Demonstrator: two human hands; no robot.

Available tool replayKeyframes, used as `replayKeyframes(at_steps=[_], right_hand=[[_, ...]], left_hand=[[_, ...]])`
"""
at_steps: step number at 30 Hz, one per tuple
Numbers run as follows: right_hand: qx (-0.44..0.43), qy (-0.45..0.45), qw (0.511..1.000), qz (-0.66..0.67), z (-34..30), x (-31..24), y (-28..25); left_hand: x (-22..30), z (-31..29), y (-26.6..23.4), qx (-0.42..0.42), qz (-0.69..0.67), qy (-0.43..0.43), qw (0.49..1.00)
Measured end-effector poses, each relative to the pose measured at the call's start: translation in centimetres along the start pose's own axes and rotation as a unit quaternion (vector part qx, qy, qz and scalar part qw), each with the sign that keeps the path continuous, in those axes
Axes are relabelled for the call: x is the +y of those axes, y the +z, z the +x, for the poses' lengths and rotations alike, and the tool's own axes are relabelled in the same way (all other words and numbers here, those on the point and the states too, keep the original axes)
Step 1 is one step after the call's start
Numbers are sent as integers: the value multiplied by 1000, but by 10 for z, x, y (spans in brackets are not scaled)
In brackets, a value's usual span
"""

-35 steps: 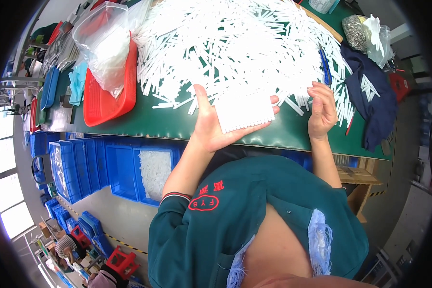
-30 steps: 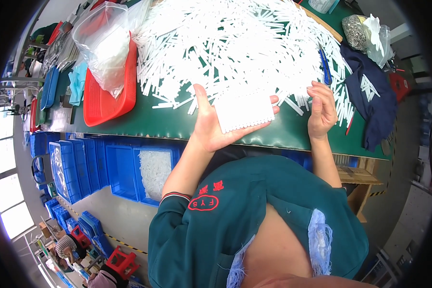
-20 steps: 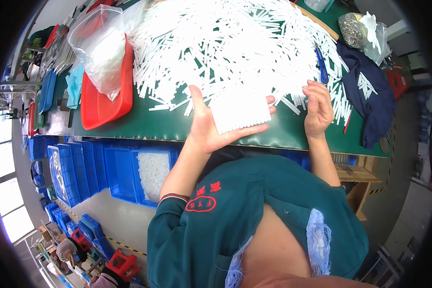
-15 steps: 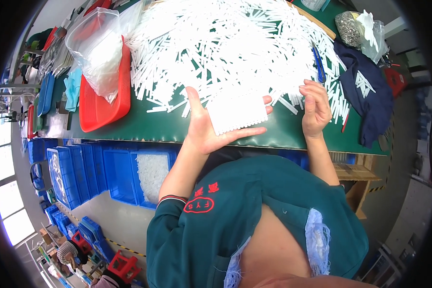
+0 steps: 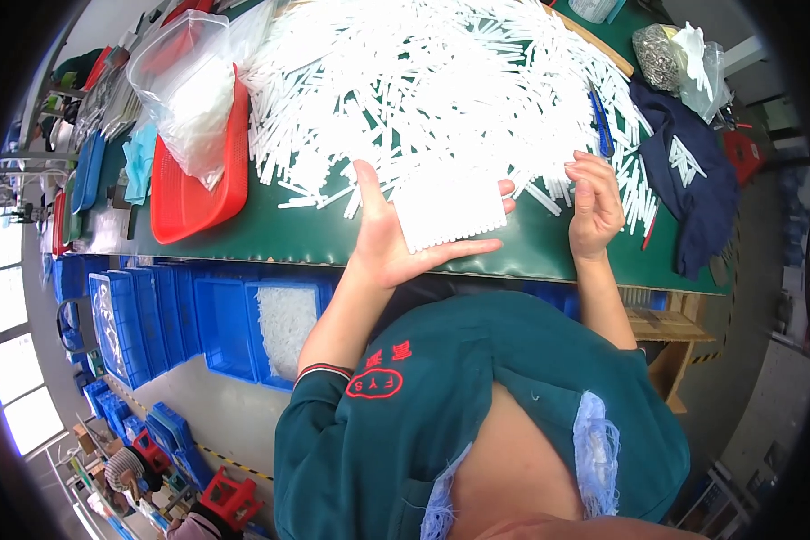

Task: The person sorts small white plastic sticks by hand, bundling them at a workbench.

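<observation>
A flat white row of thin tubes or sticks (image 5: pixel 450 207) lies side by side across my left hand (image 5: pixel 389 236), its lower edge scalloped by their ends. The thumb stands up at its left, and the other fingers stretch beneath it, tips showing at its right. My right hand (image 5: pixel 596 207) is held over the table edge, its fingers loosely bent with nothing visible in them. Beyond both hands spreads a big heap of loose white sticks (image 5: pixel 378 99), overexposed in the middle. A blue utility knife (image 5: pixel 600 124) rests among the sticks beyond my right hand.
At left a red basket (image 5: pixel 234 184) holds a clear bag (image 5: pixel 189 117) of white pieces. A dark blue cloth (image 5: pixel 684 193) with a few sticks lies at right, near a bag of small grey pieces (image 5: pixel 657 56). Blue crates (image 5: pixel 223 346) stand below the green table (image 5: pixel 279 241).
Both hands and the white row keep nearly the same pose. The whole view has shifted very slightly.
</observation>
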State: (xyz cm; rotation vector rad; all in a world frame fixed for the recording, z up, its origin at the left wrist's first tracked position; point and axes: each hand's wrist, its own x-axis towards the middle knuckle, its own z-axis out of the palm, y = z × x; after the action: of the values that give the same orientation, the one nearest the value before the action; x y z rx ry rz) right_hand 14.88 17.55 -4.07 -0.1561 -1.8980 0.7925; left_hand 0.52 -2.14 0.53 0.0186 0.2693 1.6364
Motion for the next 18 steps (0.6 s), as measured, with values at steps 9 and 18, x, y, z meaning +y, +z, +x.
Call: replayKeyframes(at_steps=[9, 18], right_hand=[[-3, 6, 1000, 2, -2, 2, -1], [-2, 5, 1000, 5, -3, -2, 0]], left_hand=[[-2, 1, -5, -16, -11, 6, 1000], [-3, -1, -4, -11, -12, 4, 1000]])
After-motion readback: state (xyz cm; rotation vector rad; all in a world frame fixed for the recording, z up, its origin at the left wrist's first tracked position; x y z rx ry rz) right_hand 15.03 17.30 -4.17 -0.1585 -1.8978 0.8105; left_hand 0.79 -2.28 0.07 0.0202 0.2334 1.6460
